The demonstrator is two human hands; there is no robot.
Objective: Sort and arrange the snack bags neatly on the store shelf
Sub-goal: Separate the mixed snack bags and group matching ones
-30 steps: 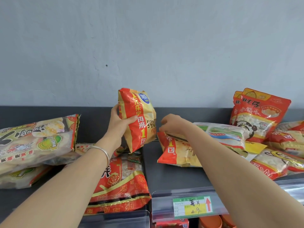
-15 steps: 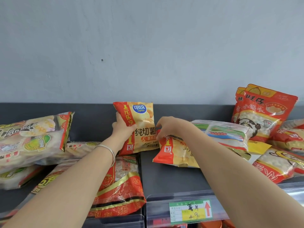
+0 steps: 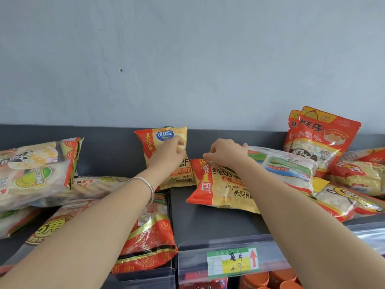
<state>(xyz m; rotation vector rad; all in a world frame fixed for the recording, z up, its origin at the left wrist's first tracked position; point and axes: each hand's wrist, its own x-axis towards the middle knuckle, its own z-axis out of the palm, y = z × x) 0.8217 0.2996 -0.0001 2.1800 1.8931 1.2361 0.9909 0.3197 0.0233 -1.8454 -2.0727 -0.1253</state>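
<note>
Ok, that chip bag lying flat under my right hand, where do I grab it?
Pinch the lying chip bag at its far top seam, near the red-striped left corner, coming from above as the right hand does. Its right side looks tucked under the clear-wrapped pack, so lift leftward, toward the upright chip bag.

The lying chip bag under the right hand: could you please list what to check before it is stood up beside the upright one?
1. The left hand holds the upright chip bag against the back panel: ok.
2. The right hand pinches the lying chip bag at its top edge: ok.
3. It is free of the clear-wrapped pack: cannot tell, the forearm hides where they meet.
4. Bare shelf in front: ok.
5. Print on both faces forward: ok.
</note>
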